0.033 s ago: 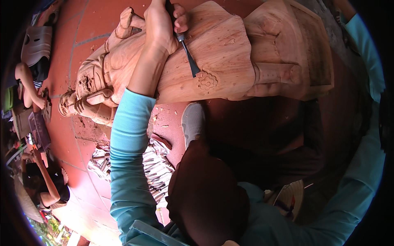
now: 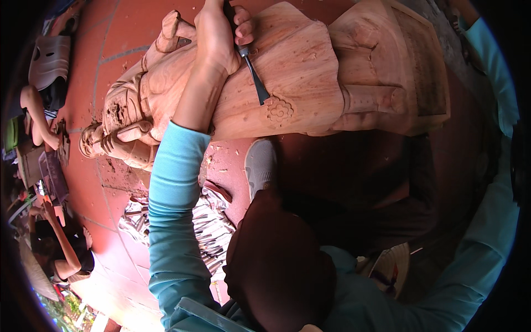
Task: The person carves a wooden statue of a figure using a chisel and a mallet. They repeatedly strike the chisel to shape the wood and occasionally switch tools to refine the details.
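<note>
My left hand (image 2: 218, 41) is closed round the dark handle of a chisel (image 2: 254, 77). Its flared metal blade points down and to the right, and the tip meets the wood beside a small carved flower-like motif (image 2: 280, 110). Beneath lies a large reddish-brown wooden statue (image 2: 298, 50) of a figure, its head (image 2: 89, 140) at the left and its squared base (image 2: 426, 66) at the right. My left wrist crosses above the statue's body. Along the right rim runs my right sleeve (image 2: 500, 83); a little bare skin shows above its cuff, while the right hand itself is cut off.
Below the statue, several carving tools (image 2: 213, 232) lie on a striped cloth, partly behind my left arm. My shoe (image 2: 261, 163) stands close to the statue. Wood chips dot the red tiled floor (image 2: 83, 188). Other people sit at the left, near a grey plastic stool (image 2: 50, 61).
</note>
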Demonstrator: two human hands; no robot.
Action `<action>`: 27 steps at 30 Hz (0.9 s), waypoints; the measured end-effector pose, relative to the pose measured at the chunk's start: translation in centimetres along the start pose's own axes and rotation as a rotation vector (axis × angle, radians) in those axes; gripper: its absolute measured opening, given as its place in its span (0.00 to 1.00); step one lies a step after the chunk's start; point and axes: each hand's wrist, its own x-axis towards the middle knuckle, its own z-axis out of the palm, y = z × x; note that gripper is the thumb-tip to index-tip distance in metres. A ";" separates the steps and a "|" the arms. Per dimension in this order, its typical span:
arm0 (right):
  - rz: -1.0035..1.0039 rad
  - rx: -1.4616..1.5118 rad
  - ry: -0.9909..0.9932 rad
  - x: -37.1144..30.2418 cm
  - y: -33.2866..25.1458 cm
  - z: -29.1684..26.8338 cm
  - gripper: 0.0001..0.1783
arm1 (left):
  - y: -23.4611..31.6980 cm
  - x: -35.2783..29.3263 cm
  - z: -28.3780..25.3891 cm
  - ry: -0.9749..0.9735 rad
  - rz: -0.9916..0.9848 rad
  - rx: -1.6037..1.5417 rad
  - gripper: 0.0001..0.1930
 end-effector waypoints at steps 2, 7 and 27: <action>0.000 -0.012 0.003 0.1 0.0 -0.1 0.34 | 0.0 0.0 0.0 0.001 0.002 0.006 0.12; -0.004 -0.027 -0.006 0.2 -0.1 -0.3 0.34 | -0.2 -0.2 0.1 0.013 -0.020 0.040 0.12; 0.128 0.049 -0.048 -1.7 -2.3 0.0 0.33 | 3.8 -3.5 -1.6 -0.383 0.386 -0.107 0.16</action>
